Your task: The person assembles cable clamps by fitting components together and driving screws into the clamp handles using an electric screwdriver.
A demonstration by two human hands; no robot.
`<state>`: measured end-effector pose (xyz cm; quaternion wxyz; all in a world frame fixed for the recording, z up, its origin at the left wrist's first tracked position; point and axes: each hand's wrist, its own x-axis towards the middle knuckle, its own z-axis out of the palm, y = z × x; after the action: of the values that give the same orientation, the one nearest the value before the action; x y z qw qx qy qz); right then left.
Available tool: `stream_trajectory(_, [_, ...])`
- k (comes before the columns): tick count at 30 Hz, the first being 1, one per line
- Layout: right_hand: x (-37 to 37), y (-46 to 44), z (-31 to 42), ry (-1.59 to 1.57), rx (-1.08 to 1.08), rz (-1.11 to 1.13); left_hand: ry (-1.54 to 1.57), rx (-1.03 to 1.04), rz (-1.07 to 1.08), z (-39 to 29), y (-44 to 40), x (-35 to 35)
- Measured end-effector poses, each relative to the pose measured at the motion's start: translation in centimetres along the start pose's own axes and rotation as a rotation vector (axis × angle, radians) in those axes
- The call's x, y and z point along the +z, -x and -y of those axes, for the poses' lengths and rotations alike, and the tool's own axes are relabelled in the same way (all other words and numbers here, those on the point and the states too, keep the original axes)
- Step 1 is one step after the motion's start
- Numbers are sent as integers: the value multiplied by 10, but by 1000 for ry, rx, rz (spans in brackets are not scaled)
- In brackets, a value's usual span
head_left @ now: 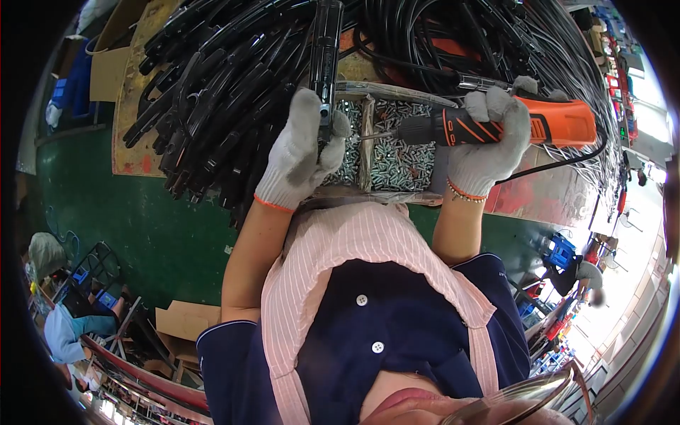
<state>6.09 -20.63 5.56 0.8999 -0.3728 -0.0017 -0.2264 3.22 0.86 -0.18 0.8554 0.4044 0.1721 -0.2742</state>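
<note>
My left hand (301, 145), in a grey-white knit glove, is closed around the lower part of a glossy black plastic housing (326, 49) that points away from me. In my gloved right hand (492, 138) is an orange and black electric screwdriver (559, 122), lying sideways with its bit toward the left hand. The bit's tip is close to the housing; whether it touches a screw there I cannot tell. Beneath both hands stands a divided wooden box (366, 145) full of small silver screws (400, 163).
Many black plastic parts with cables (212, 92) are heaped on the left of the worktable (134, 152). Bundles of black cable (418, 35) lie at the back and right. A cardboard box (188, 320) stands behind at left. Other people (71, 333) are in the background.
</note>
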Motion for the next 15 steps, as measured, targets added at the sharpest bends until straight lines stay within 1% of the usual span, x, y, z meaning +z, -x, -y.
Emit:
stream_trajectory(1, [-2,-2,1,31,12,7,22,-18,34,3,-1,-4])
stream_trajectory(2, [-3,-3,2,62,24,12,50,15,3,2,-1,0])
stream_trajectory(3, [1,-1,-2,99,-28,14,79,46,-29,1,-1,6])
stream_trajectory(4, [3,1,-4,71,-43,28,108,79,-60,1,-1,9])
stream_trajectory(6, [5,2,-7,14,-70,58,132,76,-64,0,-1,10])
stream_trajectory(7, [5,3,-8,12,-50,42,144,71,-66,0,0,10])
stream_trajectory(9, [4,2,-10,12,-14,13,114,69,-43,0,-1,7])
stream_trajectory(12, [-4,-3,-13,76,23,37,86,91,-35,1,-1,8])
stream_trajectory(15, [11,1,-12,193,-20,9,-1,117,-53,1,-1,9])
